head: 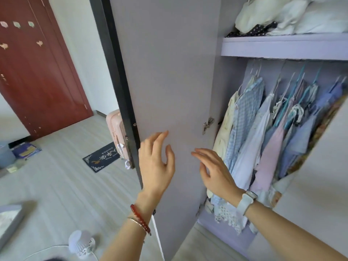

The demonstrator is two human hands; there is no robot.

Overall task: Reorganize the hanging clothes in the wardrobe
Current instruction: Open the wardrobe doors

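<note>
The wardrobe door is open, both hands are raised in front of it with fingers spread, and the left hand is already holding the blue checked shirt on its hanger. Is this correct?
Not quite. The head view shows the left hand holding nothing: its fingers are spread before the open wardrobe door. The blue checked shirt hangs untouched on its hanger inside. The right hand is also raised with fingers spread, as you said.

An open door (169, 72) stands left of the clothes (263, 138), which hang tightly packed beneath a shelf (282, 47); their front is unobstructed.
</note>
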